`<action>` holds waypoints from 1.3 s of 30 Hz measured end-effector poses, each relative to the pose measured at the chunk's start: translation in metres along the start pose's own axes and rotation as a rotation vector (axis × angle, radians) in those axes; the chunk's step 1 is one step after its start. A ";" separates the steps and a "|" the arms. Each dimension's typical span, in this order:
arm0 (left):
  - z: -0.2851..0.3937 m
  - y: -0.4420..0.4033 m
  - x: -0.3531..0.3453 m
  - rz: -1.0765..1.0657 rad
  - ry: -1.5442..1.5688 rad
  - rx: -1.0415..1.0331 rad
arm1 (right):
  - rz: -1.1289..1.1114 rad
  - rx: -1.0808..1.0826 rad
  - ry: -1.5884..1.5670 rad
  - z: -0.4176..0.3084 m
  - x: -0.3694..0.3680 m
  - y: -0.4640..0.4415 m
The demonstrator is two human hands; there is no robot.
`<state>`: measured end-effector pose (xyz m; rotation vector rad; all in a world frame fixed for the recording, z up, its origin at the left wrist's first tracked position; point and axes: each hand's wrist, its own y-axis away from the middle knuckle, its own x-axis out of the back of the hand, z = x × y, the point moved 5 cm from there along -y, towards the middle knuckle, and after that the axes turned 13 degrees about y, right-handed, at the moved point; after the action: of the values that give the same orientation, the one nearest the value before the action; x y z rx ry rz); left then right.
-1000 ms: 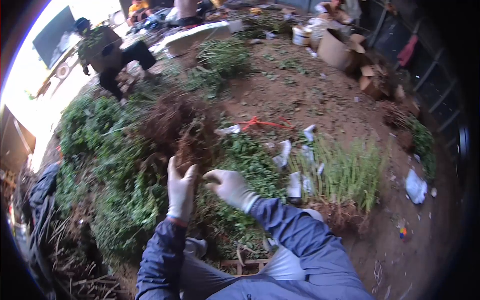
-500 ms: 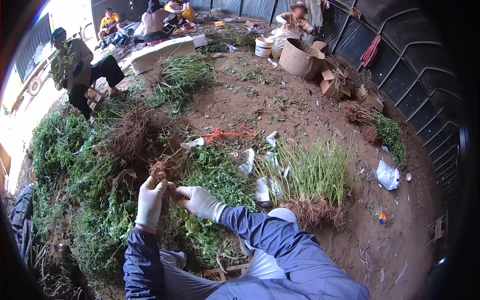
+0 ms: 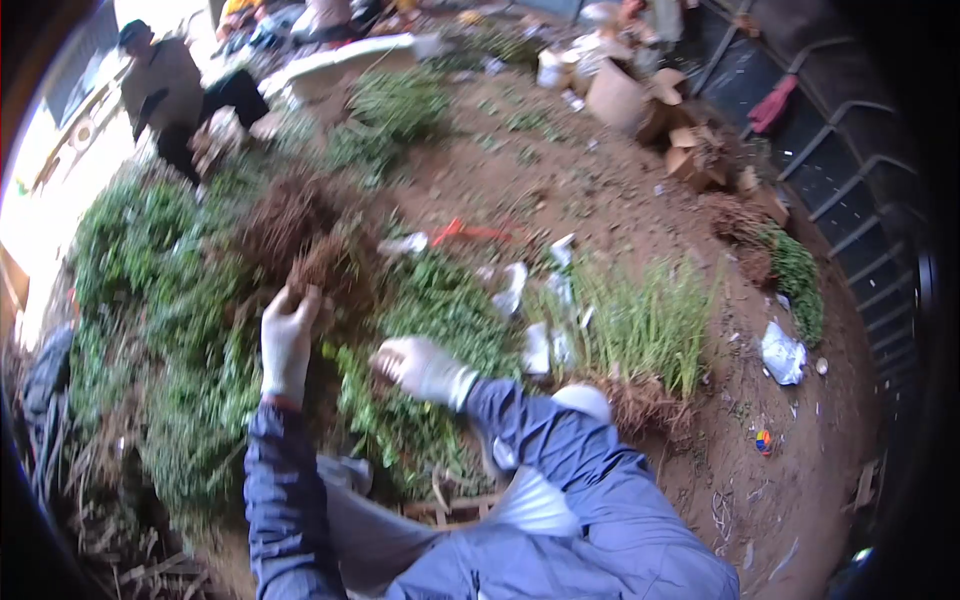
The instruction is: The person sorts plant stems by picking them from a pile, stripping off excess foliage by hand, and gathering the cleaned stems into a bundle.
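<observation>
My left hand (image 3: 287,345), in a pale work glove, is closed on a plant's brown roots (image 3: 316,264), held up before the larger root heap (image 3: 287,215). My right hand (image 3: 418,366), gloved too, is apart from it, to the right and a little lower. Its fingers are curled in; motion blur hides what they hold, if anything. Leafy green stems (image 3: 365,410) hang or lie just below and left of the right hand. Behind that hand lies a pile of cut green plants (image 3: 450,305).
To the right, a bundle of green stems (image 3: 640,320) stands roots down. A large leafy heap (image 3: 190,350) fills the left side. White scraps (image 3: 537,348), an orange-red ribbon (image 3: 470,232) and a white bag (image 3: 782,352) lie on the soil. A co-worker (image 3: 170,90) sits at the upper left.
My hands have come apart: the left rose slightly with the roots, the right moved to the right and up. The camera view has shifted and blurred.
</observation>
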<state>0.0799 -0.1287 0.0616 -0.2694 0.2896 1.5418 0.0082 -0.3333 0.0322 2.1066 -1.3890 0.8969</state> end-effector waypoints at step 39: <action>-0.015 0.012 -0.031 -0.056 0.029 -0.051 | -0.092 -0.074 -0.058 0.003 0.035 -0.011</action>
<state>0.0678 -0.1631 0.0590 -0.3378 0.2643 1.4925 0.0295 -0.3531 0.0555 2.1361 -1.3216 0.7428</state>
